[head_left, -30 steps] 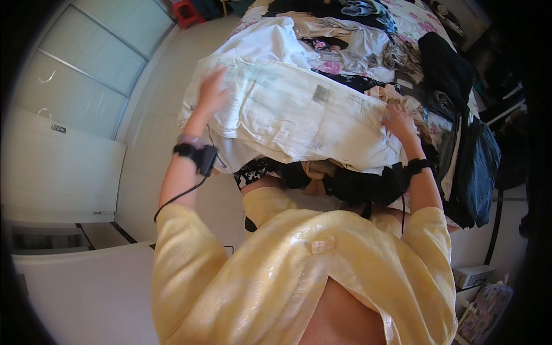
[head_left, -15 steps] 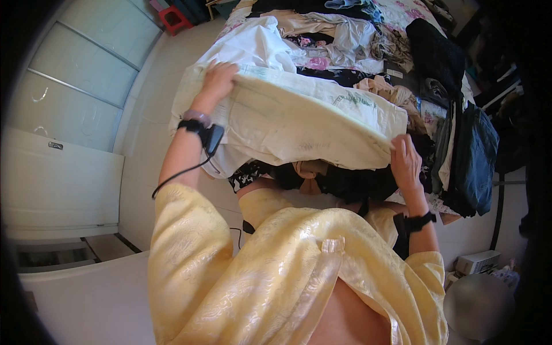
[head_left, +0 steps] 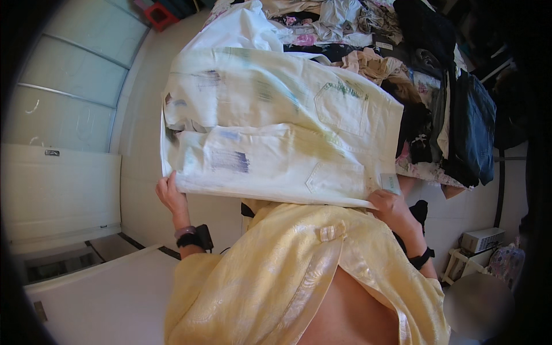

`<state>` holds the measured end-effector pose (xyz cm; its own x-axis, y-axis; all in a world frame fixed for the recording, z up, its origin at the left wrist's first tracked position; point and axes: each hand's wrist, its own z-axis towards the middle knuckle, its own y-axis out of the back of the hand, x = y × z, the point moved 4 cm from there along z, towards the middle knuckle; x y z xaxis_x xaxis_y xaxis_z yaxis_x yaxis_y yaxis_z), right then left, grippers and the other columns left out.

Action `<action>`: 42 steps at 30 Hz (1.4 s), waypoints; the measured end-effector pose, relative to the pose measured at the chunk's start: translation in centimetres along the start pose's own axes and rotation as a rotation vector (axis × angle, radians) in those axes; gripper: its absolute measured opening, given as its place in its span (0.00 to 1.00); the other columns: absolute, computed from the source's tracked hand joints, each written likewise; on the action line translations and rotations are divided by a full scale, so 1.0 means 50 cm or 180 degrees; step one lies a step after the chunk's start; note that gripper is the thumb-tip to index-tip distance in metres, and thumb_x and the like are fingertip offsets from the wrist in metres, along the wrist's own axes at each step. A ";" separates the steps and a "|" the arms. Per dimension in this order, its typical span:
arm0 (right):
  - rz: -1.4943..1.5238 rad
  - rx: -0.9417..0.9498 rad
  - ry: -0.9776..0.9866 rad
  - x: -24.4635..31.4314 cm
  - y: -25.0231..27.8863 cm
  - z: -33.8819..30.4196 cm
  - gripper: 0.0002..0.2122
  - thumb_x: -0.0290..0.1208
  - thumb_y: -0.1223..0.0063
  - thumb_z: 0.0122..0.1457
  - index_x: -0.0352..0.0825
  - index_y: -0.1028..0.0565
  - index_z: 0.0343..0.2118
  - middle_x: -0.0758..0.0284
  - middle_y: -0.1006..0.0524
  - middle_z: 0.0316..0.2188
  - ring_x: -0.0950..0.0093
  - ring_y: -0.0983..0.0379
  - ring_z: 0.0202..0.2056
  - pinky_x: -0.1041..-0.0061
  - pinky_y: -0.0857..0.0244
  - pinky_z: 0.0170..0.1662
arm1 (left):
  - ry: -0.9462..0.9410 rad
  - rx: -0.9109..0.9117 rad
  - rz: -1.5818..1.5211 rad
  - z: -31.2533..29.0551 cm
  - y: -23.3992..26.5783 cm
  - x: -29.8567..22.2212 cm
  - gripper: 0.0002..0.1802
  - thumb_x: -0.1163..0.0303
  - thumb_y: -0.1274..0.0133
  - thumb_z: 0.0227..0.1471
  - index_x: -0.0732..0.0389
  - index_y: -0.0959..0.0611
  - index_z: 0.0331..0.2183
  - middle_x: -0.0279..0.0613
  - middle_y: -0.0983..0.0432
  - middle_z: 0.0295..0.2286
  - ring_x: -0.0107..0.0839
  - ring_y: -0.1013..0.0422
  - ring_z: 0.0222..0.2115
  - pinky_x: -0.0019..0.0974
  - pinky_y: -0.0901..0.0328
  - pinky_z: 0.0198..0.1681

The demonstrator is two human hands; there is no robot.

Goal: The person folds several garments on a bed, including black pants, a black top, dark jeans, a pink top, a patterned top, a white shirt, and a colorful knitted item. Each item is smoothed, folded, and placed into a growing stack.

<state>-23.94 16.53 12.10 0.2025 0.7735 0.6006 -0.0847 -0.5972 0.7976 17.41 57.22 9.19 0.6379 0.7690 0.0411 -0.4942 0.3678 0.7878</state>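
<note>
White jeans (head_left: pixel 270 115) with smudged blue, green and purple patches are spread wide in front of me. Their waistband and two back pockets lie toward the right. My left hand (head_left: pixel 171 192) is closed on the near left corner of the jeans. At the near right corner, beside a pale label, my right hand (head_left: pixel 388 202) grips the waistband edge. The near edge is held close to my body, while the far side lies over the bed's edge and clothes. Parts of the fingers are hidden by the fabric.
Beyond the jeans, a bed (head_left: pixel 422 167) with a floral sheet bears a heap of clothes, including a white garment (head_left: pixel 236 29) and dark blue jeans (head_left: pixel 474 138). A wardrobe (head_left: pixel 69 103) stands left, with a red stool (head_left: pixel 161 16) farther back.
Both hands have come nearer to my body, pulling the jeans' edge toward me. The jeans, folded over before, are opened out and show their back pockets. The view has shifted slightly.
</note>
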 end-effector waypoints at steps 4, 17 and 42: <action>-0.0035 -0.0039 -0.0072 -0.014 0.000 -0.019 0.06 0.23 0.43 0.46 0.33 0.24 0.28 0.63 0.23 0.27 0.61 0.28 0.32 0.65 0.32 0.35 | 0.0563 -0.0408 0.0113 -0.116 0.018 0.030 0.16 0.76 0.43 0.39 0.56 0.15 0.36 0.38 0.24 0.31 0.40 0.30 0.33 0.41 0.37 0.41; 0.0078 0.0004 -0.0121 -0.007 -0.014 -0.044 0.08 0.21 0.41 0.45 0.33 0.23 0.31 0.64 0.22 0.29 0.62 0.28 0.34 0.67 0.33 0.38 | 0.1888 -0.0423 0.0099 -0.293 0.026 0.129 0.11 0.74 0.45 0.43 0.60 0.15 0.33 0.46 0.20 0.29 0.45 0.26 0.30 0.45 0.34 0.35; -0.0409 -0.1805 -0.0596 -0.418 0.175 0.273 0.18 0.32 0.42 0.54 0.31 0.28 0.47 0.57 0.24 0.44 0.61 0.27 0.45 0.67 0.34 0.49 | 0.0332 -0.0771 -0.0920 0.627 -0.266 -0.049 0.24 0.72 0.45 0.45 0.60 0.24 0.48 0.51 0.30 0.50 0.49 0.38 0.53 0.48 0.45 0.58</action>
<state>-15.62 -7.75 5.79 0.4093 0.7506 0.5187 -0.5441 -0.2556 0.7992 40.93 34.09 17.88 0.7140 0.6599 -0.2337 -0.4359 0.6803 0.5892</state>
